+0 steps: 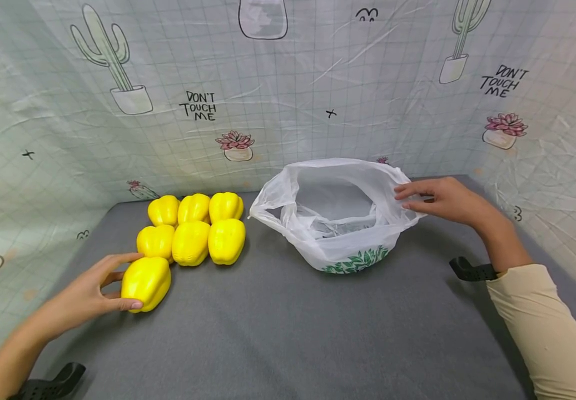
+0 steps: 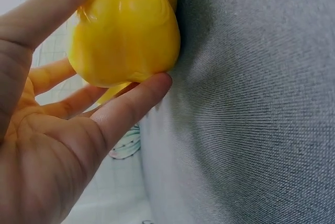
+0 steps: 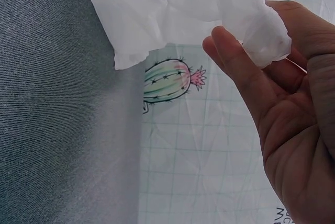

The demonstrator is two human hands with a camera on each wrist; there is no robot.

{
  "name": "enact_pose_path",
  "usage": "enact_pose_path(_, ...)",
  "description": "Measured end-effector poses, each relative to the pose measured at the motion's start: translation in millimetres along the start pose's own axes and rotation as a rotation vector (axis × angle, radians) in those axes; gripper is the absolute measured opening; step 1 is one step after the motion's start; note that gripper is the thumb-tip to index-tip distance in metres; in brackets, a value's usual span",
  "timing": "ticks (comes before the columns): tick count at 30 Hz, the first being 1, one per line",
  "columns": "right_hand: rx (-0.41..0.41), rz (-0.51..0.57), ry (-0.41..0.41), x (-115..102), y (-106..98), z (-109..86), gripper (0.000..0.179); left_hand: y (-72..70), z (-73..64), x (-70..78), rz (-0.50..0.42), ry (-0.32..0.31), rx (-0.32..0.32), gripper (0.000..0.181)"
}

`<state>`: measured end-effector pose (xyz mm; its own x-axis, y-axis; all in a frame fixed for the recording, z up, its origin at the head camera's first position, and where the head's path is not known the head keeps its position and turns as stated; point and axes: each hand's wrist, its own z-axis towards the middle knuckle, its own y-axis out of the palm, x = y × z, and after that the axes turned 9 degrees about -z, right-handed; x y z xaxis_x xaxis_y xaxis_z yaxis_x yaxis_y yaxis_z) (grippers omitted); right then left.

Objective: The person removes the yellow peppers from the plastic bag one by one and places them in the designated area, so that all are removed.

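My left hand grips a yellow bell pepper at the front left of the group, thumb on its near side and a finger on its far side. In the left wrist view the same bell pepper lies between the thumb and fingers, resting on or just above the grey cloth. A white plastic bag with green leaf print stands with its mouth open, right of the peppers. At its right rim, my right hand holds the plastic, which the right wrist view shows between thumb and fingers.
Several more yellow bell peppers stand close together in two rows behind the held one. Grey cloth covers the table. A printed curtain with cactus drawings hangs along the back and sides.
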<state>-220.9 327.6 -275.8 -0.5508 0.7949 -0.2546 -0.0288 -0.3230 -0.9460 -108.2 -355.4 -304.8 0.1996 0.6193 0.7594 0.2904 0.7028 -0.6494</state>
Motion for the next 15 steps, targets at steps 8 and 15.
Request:
enact_pose_path(8, 0.025, -0.035, -0.005, -1.3, -1.2, -8.7, 0.03, 2.8, -1.0, 2.1, 0.047, 0.098, -0.003, 0.094)
enact_pose_path(15, 0.09, -0.098, -0.011, -20.1, -15.3, -25.1, 0.046, 11.7, 6.4, 35.1, 0.188, 0.249, 0.142, 0.08)
